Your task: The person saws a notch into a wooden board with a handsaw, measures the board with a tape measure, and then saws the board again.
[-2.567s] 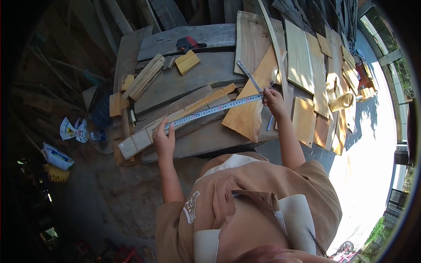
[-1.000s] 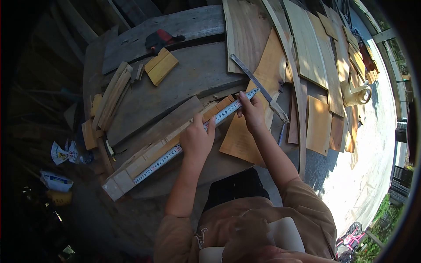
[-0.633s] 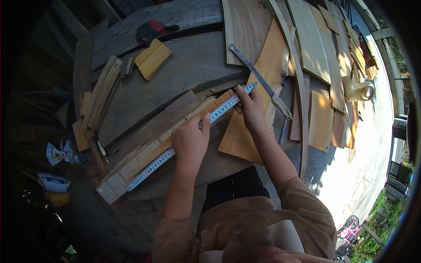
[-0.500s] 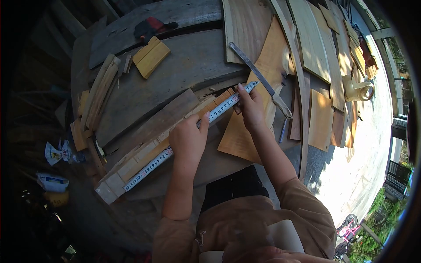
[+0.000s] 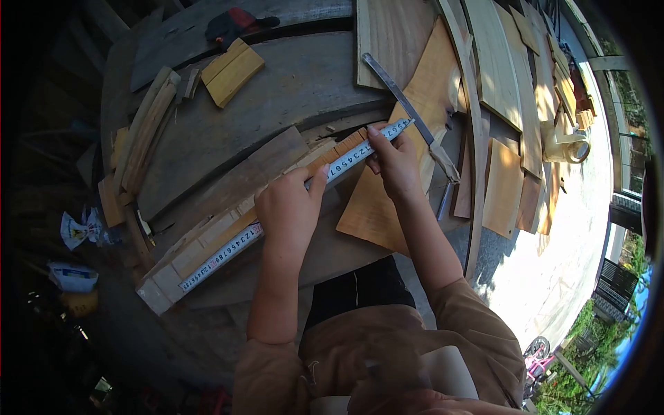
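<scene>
A white measuring tape (image 5: pixel 221 256) with black numerals lies diagonally along the near face of a long pale wooden strip (image 5: pixel 197 259). My left hand (image 5: pixel 287 207) is closed over the strip's middle, its thumb pressing the tape against the wood and its fingers hidden behind. Near the upper right end, my right hand (image 5: pixel 395 160) pinches the tape between thumb and fingers. The tape's tip sticks out past that hand, close to a long tool with a flat metal blade and wrapped handle (image 5: pixel 408 111). Under the right forearm lies a broad orange-brown board (image 5: pixel 377 214).
Stacked planks (image 5: pixel 494 76) cover the right side. A dark cap with red (image 5: pixel 238 26) and a yellowish wood block (image 5: pixel 233 72) lie on the grey work surface (image 5: pixel 290 83). Narrow offcuts (image 5: pixel 149 131) are piled at left. A tape roll (image 5: pixel 570 149) sits far right.
The whole view has shifted slightly, moving most things a little left and up in the picture. Both hands keep their grip on the tape, with little visible movement along the wood.
</scene>
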Motion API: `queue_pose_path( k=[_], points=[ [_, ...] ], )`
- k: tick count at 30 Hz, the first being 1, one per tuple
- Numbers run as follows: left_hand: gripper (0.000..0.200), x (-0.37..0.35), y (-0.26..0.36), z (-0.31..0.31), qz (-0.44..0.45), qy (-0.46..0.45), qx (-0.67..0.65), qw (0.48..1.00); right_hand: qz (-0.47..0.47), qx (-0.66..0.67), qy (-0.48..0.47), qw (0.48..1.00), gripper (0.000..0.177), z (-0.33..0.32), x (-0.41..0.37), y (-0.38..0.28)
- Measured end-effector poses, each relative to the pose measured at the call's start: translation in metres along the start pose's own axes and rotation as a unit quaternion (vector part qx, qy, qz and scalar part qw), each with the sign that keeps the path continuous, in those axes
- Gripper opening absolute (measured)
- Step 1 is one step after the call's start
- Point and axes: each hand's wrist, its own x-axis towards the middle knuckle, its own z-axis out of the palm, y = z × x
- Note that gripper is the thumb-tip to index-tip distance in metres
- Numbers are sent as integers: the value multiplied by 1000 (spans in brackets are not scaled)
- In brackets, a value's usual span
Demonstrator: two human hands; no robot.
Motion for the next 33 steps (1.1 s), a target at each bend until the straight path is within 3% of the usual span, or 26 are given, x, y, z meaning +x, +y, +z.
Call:
queue_pose_path(
  k=[7, 25, 27, 33],
  points=[
    [48, 6, 4, -10, -21, -69, 19, 997, -3, -15, 7, 1000, 22, 4, 0, -7],
    [50, 12, 6, -11, -32, -100, 22, 994, 4, -56, 26, 998, 23, 3, -1, -7],
    [50, 13, 4, -9, -26, -91, 22, 995, -2, -67, -6, 998, 23, 1, -1, -4],
    [51, 13, 5, -11, -28, -92, 18, 995, 12, -15, 3, 1000, 23, 2, 1, -3]
  ],
)
